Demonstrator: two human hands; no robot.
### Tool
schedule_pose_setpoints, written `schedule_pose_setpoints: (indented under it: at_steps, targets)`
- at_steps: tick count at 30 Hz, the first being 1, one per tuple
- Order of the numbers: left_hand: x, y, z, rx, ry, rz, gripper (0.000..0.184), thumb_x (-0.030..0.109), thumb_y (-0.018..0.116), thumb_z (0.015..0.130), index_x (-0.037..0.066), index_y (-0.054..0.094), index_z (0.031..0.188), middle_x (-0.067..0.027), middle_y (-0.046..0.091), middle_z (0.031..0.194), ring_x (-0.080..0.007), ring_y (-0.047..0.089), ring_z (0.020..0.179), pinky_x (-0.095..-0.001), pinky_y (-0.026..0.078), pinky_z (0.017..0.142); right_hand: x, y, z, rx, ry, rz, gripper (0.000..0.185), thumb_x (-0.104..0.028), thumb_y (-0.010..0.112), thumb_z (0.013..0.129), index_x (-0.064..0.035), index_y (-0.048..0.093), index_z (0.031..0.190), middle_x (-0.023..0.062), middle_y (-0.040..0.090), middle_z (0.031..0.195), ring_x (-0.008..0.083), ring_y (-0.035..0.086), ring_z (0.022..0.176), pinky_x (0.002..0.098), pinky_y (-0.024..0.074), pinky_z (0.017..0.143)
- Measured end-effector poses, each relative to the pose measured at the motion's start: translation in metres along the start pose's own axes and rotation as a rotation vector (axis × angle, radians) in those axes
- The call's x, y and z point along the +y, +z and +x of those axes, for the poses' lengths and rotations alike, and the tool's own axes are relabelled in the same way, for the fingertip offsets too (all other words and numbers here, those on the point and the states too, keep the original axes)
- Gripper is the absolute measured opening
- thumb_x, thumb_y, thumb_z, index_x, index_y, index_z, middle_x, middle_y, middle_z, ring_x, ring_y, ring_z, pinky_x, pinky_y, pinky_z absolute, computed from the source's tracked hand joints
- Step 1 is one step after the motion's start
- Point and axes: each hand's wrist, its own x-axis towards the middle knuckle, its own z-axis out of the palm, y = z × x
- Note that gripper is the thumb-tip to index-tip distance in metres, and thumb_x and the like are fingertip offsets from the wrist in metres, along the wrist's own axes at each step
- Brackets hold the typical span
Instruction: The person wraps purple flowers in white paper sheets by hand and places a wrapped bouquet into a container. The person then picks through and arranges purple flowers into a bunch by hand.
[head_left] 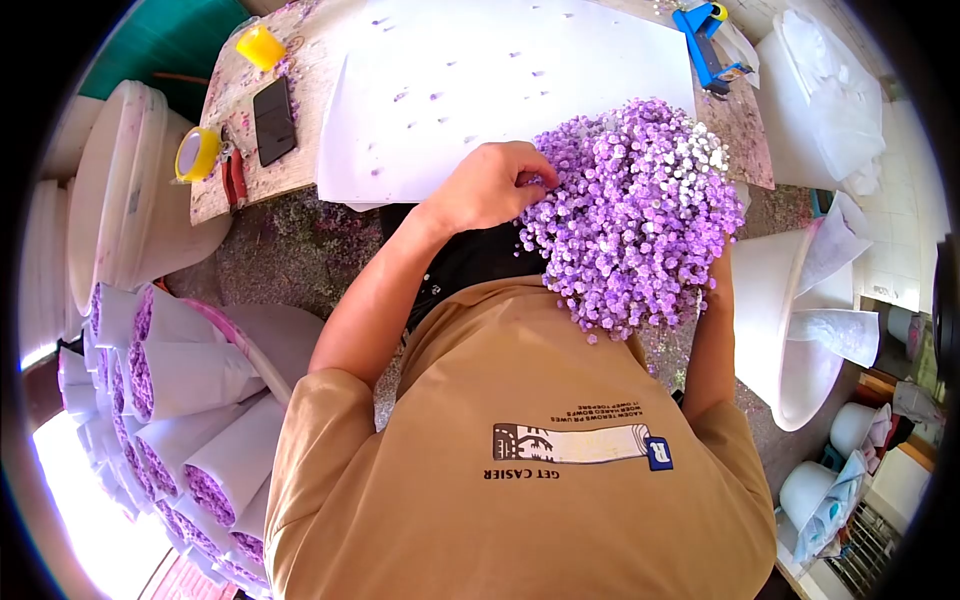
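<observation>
A full bunch of purple baby's breath (pixel 630 220), with a whitish patch at its upper right, is held up in front of my chest. My right hand (pixel 718 278) is mostly hidden behind the blossoms and supports the bunch from that side. At the bunch's left edge is my left hand (pixel 495 185), its fingers curled in a pinch against the blossoms. Whatever lies between those fingertips is too small to make out. Beyond the hands, white paper sheets (pixel 420 130) lie on the worktable, scattered with small purple petals.
On the table's left are a phone (pixel 274 121), red-handled pliers (pixel 233 178) and yellow tape rolls (pixel 198 154). A blue tape dispenser (pixel 708 50) stands at the far right. Paper-wrapped purple bunches (pixel 190 370) fill the lower left. A white bucket (pixel 775 320) stands right.
</observation>
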Motion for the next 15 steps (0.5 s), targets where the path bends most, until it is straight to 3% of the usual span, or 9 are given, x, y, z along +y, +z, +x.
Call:
schedule_pose_setpoints:
  at_steps: [6,15]
  targets:
    - [0.0090,-0.0026,-0.0013,-0.098,0.083,0.224,0.023,-0.001,0.072,0.081,0.002,0.073,0.104,-0.0125,0.065,0.093,-0.0295,0.065,0.086,-0.0366,0.051,0.077,-0.0020,0.0000,-0.0013,0.000,-0.008,-0.002,0.047,-0.022,0.057,0.101,0.0015,0.052,0.140,0.0110,0.060,0.134,0.0214,0.057,0.119,0.0365,0.0454,0.102]
    - [0.0035,-0.0032,-0.0033,-0.127,0.086,0.166,0.024,-0.004,0.071,0.081,0.000,0.071,0.104,-0.0131,0.065,0.096,-0.0311,0.064,0.091,-0.0386,0.051,0.079,-0.0044,-0.0005,0.0014,-0.009,-0.010,-0.004,0.046,-0.023,0.057,0.101,0.0016,0.053,0.140,0.0109,0.061,0.133,0.0213,0.058,0.119,0.0365,0.0456,0.102]
